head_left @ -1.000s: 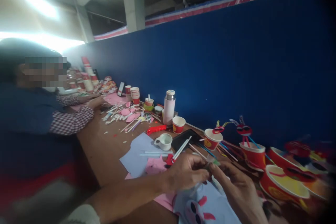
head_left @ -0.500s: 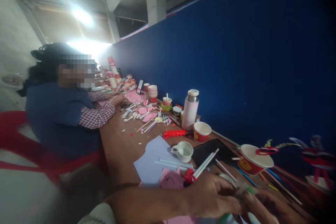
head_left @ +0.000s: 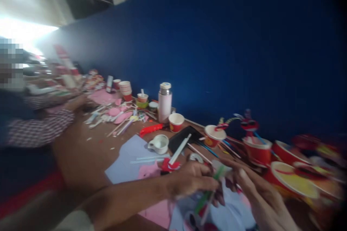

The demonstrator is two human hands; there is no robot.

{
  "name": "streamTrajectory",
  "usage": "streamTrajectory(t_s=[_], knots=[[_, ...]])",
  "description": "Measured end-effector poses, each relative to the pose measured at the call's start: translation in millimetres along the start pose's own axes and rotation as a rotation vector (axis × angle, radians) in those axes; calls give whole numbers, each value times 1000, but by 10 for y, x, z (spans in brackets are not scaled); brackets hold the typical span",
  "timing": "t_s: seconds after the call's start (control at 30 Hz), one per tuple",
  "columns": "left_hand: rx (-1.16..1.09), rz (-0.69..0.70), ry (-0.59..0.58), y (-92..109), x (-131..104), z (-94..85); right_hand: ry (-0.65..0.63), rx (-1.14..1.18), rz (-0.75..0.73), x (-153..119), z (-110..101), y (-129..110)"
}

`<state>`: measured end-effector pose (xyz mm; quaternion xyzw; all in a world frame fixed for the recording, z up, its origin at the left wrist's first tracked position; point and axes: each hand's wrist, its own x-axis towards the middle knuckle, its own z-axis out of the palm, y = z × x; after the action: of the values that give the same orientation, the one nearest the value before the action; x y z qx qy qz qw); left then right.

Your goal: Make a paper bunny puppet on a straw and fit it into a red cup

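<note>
Pinching a green strip over the desk in left hand's grip, slanted lower-left to upper-right, nearer that than right hand. Can't tell about right grip, too blurry tbh.

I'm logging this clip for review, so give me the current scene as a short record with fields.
left hand: left hand grips a green strip
right hand: right hand close to the strip; grip too blurred to tell
near hands: white cup, pale blue paper
further back: upright bottle with a red paper cup beside it
backdrop: blue wall
other person: checked sleeve at far left
image quality: blurred around the hands
</note>
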<state>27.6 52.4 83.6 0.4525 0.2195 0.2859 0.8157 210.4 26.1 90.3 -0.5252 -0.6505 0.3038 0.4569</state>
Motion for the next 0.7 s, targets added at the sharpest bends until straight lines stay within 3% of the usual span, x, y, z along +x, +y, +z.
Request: streamTrajectory(t_s=[0.1,0.2,0.37,0.5,0.7], knots=[[-183,-100,-210,24,-25,-20,-15,86,95,-47,-80,-148],[-334,-170,-388,7,-22,-1,-49,113,36,-83,-104,-282],[-524,-261,-462,-101,-28,88,-208,162,-151,-121,-99,-465],[-363,-294,-379,-134,-49,85,-192,171,-57,-134,-74,-422],[160,21,-28,-21,-70,74,-155,104,60,-170,-85,-340]])
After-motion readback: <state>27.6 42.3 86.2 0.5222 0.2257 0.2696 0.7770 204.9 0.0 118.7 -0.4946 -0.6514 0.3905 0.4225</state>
